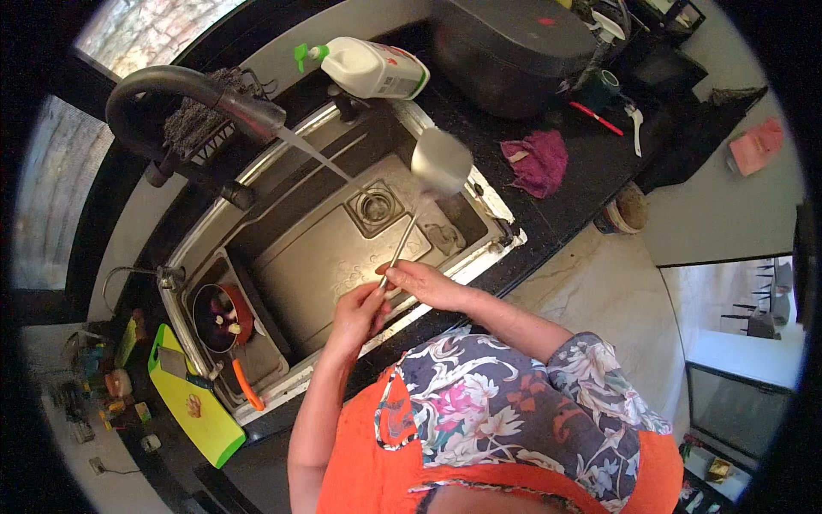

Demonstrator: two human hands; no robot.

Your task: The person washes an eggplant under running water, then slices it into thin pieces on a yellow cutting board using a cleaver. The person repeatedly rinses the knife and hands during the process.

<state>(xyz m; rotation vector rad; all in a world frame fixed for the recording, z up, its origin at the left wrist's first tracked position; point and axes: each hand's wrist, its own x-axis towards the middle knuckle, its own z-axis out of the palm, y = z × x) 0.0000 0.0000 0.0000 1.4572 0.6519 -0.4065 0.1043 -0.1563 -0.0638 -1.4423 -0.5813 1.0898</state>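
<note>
Over the sink I hold a spatula with both hands; its broad pale head points up and away, slightly blurred, and its thin metal handle comes down toward me. My left hand is closed round the lower end of the handle. Just above it, my right hand grips the handle with its fingers pressed together. Water runs from the black faucet toward the drain, to the left of the spatula's head and apart from it.
An orange-handled pan with food bits sits in the sink's left part. Left of it lies a green cutting board with a knife. Behind the sink are a white pump bottle and black case; a purple cloth lies right.
</note>
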